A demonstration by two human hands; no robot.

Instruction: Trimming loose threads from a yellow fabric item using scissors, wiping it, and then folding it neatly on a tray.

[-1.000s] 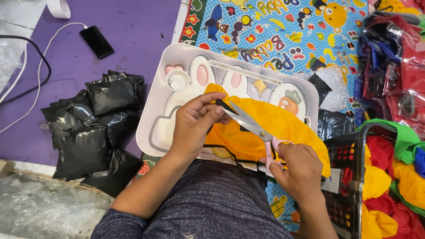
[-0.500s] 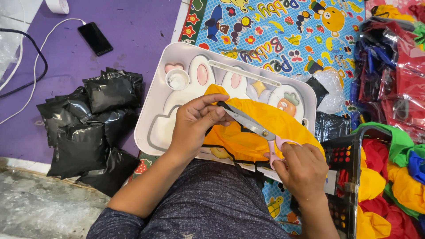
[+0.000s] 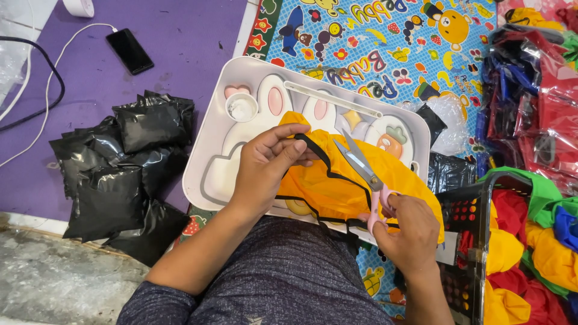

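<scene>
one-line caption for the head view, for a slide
Left hand pinches black-trimmed yellow fabric over a white tray; right hand holds pink scissors.

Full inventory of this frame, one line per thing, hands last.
yellow cloth: 1, yellow with black trim, on the tray, under both hands
scissors: 1, pink handles, blades open over the cloth
tray: 1, white with rabbit shapes, centre
small cup: 1, white, tray's upper left
black bags: a pile, count unclear, left of tray
phone: 1, black, on the purple mat, cable attached
purple mat: 1, upper left
cartoon mat: 1, blue, printed, under the tray
basket: 1, black, right, holds red, yellow, green cloths
wrapped packets: a heap, red and blue, upper right
left hand: fingers pinch the black trim
right hand: fingers in the scissor handles
</scene>
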